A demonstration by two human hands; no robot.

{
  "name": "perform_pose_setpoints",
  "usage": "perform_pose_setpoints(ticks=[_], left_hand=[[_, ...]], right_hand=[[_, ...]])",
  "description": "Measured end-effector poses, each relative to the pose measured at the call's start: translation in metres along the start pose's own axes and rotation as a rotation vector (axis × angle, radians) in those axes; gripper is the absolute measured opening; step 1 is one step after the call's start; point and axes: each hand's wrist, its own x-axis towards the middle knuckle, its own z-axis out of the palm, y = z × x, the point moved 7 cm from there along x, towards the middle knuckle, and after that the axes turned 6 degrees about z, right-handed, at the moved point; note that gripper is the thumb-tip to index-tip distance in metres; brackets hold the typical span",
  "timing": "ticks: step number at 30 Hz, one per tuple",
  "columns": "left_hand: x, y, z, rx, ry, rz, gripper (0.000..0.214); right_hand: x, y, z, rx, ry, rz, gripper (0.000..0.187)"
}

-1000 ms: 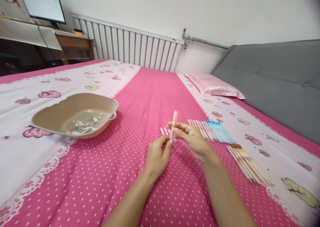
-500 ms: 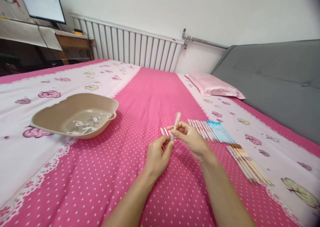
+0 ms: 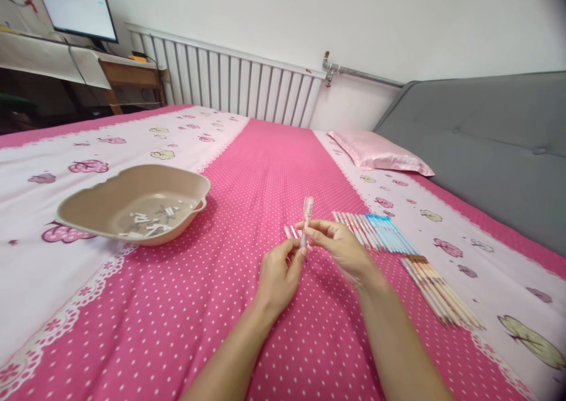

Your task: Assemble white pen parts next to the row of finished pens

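Observation:
A slim pen (image 3: 308, 207) with a pinkish clear upper end stands nearly upright between my hands. My left hand (image 3: 279, 274) pinches its lower, greyish part between thumb and fingers, and a thin dark tip pokes out beneath. My right hand (image 3: 340, 246) has its fingertips closed on the middle of the pen. Just behind my fingers, a few pink-and-white pieces (image 3: 292, 232) lie on the bedspread, partly hidden. To the right are rows of pink pens (image 3: 357, 229), blue pens (image 3: 391, 233) and brown-topped cream pens (image 3: 437, 289), laid side by side.
A beige basin (image 3: 101, 203) holding small white bits sits on the left of the pink dotted bedspread (image 3: 186, 318). A pink pillow (image 3: 378, 151) lies at the back right by the grey headboard (image 3: 486, 130). A radiator (image 3: 230, 79) runs along the far wall.
The pen has turned between my fingers and stands more upright, its top shifted slightly left. Dark printing and its thin tip now show. Both hands stay almost in place.

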Motion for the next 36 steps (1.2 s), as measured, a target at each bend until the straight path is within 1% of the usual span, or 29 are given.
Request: perform_pose_setpoints(ticks=[6, 13, 21, 26, 36], left_hand=[[0.0004, -0.0019, -0.0001, 0.012, 0.018, -0.005, 0.022], [0.0002, -0.0008, 0.0001, -0.006, 0.021, 0.007, 0.021], [0.0007, -0.0009, -0.0007, -0.003, 0.02, -0.005, 0.024], [0.0008, -0.0023, -0.0009, -0.001, 0.029, -0.008, 0.023], [0.0006, -0.003, -0.0011, 0.024, 0.026, -0.008, 0.021]], right_hand=[[0.0019, 0.0016, -0.0009, 0.042, 0.026, -0.012, 0.021], [0.0031, 0.0031, -0.0009, 0.057, 0.031, -0.01, 0.025], [-0.0009, 0.0002, 0.0014, 0.041, -0.035, 0.001, 0.026], [0.0, 0.0016, 0.0017, 0.016, -0.017, 0.015, 0.025], [0.0026, 0.0027, -0.0023, -0.029, 0.034, -0.019, 0.022]])
